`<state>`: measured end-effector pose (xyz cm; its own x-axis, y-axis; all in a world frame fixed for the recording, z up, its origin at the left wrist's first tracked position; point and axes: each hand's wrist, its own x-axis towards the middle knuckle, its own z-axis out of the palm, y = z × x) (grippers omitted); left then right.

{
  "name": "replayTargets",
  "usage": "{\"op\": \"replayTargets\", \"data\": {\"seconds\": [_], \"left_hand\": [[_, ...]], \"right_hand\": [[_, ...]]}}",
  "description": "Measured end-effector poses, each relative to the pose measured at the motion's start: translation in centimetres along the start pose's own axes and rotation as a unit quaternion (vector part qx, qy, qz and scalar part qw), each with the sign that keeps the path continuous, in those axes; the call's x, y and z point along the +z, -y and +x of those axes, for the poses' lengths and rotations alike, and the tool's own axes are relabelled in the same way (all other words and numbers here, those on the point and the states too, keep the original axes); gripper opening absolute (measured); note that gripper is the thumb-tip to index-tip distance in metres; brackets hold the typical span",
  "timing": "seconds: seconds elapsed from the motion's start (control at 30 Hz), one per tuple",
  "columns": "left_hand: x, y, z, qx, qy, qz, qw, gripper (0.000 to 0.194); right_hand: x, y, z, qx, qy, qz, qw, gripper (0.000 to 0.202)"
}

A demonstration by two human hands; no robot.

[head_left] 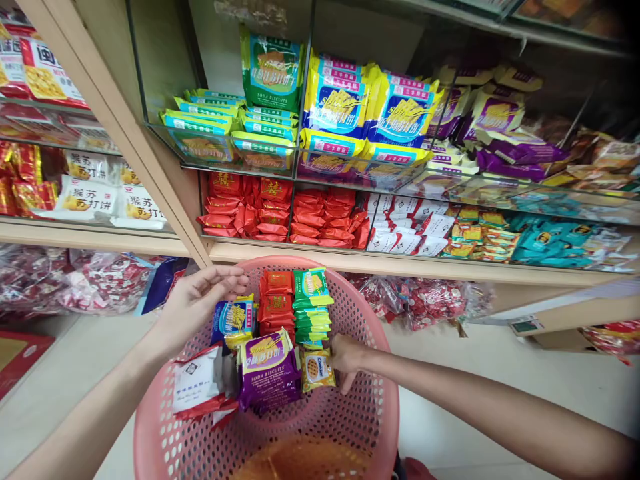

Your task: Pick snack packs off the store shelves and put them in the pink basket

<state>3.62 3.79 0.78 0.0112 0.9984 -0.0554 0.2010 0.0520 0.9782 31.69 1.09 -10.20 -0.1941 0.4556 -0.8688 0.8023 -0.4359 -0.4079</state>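
A pink perforated basket (370,373) sits below me with snack packs lined up inside: green packs (311,303), red packs (275,300), a blue-yellow pack (234,320), a purple soda biscuit pack (269,370), a white pack (197,387) and a small yellow cookie pack (317,370). My left hand (200,300) hovers over the basket's left rim, fingers apart, holding nothing, close to the blue-yellow pack. Inside the basket, my right hand (346,357) touches the yellow cookie pack's right edge; its grip is partly hidden.
Glass-fronted shelves (310,170) ahead hold green, blue-yellow and purple biscuit packs above, and red, white and teal packs below. A wooden shelf edge (400,263) runs just beyond the basket. Bags of red-wrapped sweets (425,300) lie underneath. More packs fill the left shelves (90,193).
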Motion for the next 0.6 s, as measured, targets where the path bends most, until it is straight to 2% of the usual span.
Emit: {"op": "replayTargets", "data": {"seconds": [0.1, 0.23, 0.33, 0.4, 0.47, 0.6], "left_hand": [[-0.3, 0.0, 0.0, -0.002, 0.001, 0.002, 1.000, 0.035], [-0.9, -0.3, 0.6, 0.008, -0.014, 0.028, 0.999, 0.036], [-1.4, -0.5, 1.7, 0.038, -0.047, 0.089, 0.994, 0.035], [-1.8, -0.4, 2.7, 0.052, -0.054, 0.152, 0.986, 0.037], [-2.3, 0.1, 3.8, 0.061, -0.038, 0.210, 0.975, 0.040], [-3.3, 2.1, 5.7, 0.086, -0.012, 0.310, 0.947, 0.041]], "right_hand": [[-0.1, 0.2, -0.1, -0.009, 0.004, -0.020, 1.000, 0.026], [-0.8, 0.7, -2.0, -0.042, -0.008, -0.045, 0.998, 0.004], [-2.0, 1.1, -4.4, -0.080, -0.011, -0.041, 0.996, 0.013], [-3.4, 1.2, -6.4, -0.108, -0.008, -0.011, 0.994, 0.015], [-5.3, 1.3, -8.7, -0.135, -0.018, 0.024, 0.990, 0.014], [-10.2, 1.4, -14.4, -0.192, -0.106, 0.066, 0.973, 0.018]]}}
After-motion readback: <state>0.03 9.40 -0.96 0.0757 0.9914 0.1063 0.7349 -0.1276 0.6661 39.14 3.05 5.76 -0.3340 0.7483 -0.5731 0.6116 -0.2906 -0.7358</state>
